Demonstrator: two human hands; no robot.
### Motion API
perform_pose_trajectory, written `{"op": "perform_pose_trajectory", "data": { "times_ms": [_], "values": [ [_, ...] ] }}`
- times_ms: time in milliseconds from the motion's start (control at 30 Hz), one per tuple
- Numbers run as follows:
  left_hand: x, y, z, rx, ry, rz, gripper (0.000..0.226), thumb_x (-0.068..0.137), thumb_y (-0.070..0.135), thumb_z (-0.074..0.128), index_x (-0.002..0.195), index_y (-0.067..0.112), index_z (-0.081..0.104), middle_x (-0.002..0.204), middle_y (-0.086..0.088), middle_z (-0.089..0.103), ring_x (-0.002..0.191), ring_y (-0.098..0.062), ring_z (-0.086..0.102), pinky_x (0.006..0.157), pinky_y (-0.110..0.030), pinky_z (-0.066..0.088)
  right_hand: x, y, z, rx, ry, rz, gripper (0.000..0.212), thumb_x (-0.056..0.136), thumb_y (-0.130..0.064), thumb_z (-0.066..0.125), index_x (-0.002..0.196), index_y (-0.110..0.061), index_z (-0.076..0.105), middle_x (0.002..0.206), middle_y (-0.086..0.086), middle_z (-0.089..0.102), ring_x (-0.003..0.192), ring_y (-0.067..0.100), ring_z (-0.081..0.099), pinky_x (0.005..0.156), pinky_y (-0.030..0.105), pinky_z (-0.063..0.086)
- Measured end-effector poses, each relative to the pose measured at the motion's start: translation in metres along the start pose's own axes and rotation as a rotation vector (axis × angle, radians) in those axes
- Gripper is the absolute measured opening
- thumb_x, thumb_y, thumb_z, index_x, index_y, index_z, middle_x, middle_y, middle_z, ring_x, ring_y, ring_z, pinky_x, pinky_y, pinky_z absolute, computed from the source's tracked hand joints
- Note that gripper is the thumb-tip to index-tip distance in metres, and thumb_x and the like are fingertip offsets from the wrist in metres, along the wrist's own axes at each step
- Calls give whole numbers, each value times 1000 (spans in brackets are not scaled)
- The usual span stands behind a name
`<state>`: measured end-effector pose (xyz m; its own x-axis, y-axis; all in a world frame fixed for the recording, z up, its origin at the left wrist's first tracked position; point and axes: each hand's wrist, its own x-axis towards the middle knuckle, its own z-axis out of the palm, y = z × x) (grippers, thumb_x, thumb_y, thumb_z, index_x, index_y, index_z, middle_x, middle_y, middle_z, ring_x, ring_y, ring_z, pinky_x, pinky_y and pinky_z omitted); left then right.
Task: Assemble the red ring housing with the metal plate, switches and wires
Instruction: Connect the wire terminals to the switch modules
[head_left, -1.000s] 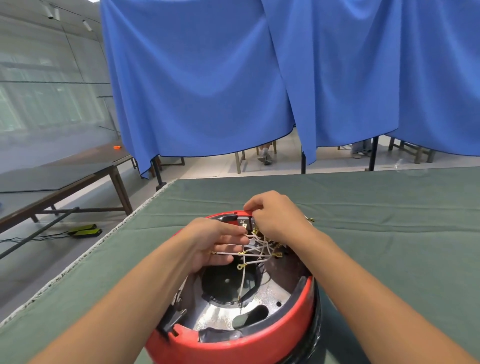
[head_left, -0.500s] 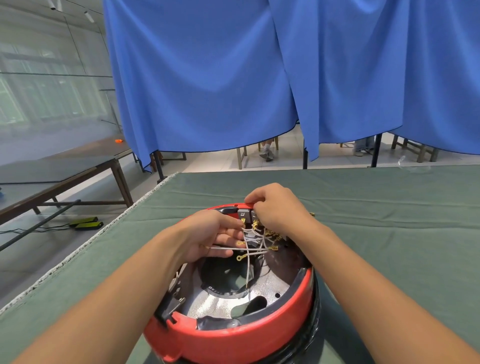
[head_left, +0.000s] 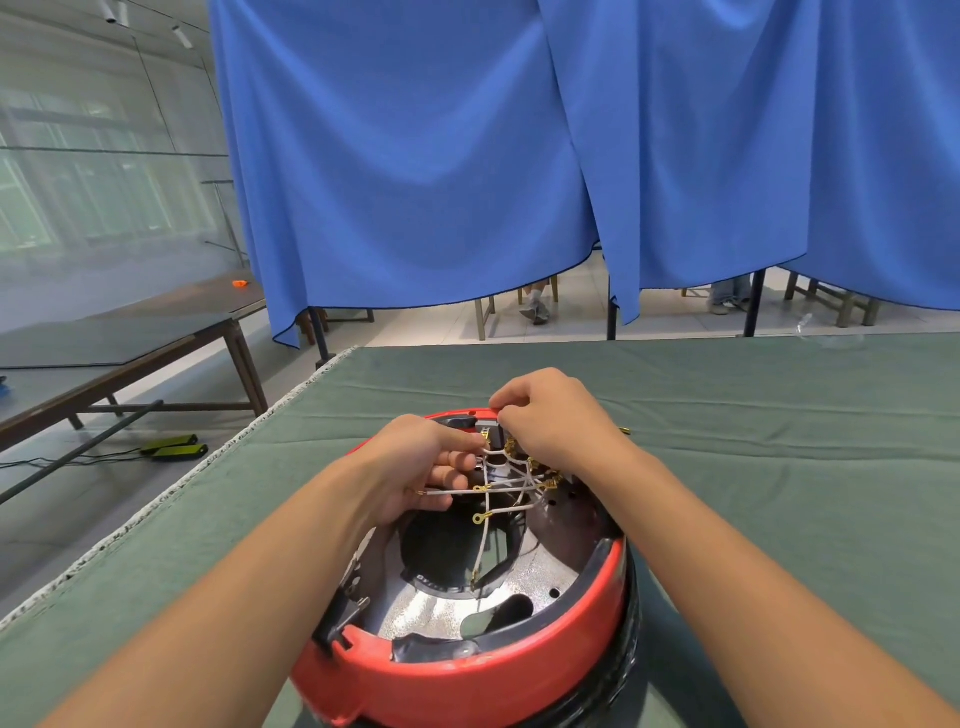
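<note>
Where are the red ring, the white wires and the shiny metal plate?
red ring housing (head_left: 467, 670), head view, on the front of its red outer wall.
white wires (head_left: 506, 488), head view, where the strands cross.
metal plate (head_left: 431, 608), head view, on its speckled silver floor inside the ring.

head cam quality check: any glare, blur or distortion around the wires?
Head view: sharp at the wires and both hands; light is soft and even with faint shadows; speckled glare on the metal plate; wide-angle bending shows at the table edge and forearms.
</note>
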<state>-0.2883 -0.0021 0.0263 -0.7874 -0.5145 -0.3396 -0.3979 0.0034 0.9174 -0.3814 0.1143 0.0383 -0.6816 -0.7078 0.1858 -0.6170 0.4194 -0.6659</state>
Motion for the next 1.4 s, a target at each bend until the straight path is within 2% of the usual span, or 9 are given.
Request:
{"op": "perform_pose_trajectory", "data": {
  "times_ms": [433,833,1400],
  "values": [
    [0,2,1,-12,18,-27,14,88,16,61,74,15,63,49,5,54,37,-5,49,37,-14,37,0,-1,0,7,0,12,28,87,-14,50,103,-23,72,107,1,70,96,20,63,87,41,53],
    [-3,3,3,-22,41,-11,11,88,18,63,79,13,65,49,5,54,37,-5,49,37,-15,37,0,0,0,-14,-3,14,35,90,-8,48,115,-22,68,116,1,67,103,19,60,91,39,52],
    [-4,5,5,-13,78,-25,13,86,19,65,74,13,65,48,6,54,37,-5,48,39,-15,37,-2,-2,-1,-18,2,3,33,90,-10,47,112,-21,70,115,2,68,104,20,60,91,41,52]
  ]
}}
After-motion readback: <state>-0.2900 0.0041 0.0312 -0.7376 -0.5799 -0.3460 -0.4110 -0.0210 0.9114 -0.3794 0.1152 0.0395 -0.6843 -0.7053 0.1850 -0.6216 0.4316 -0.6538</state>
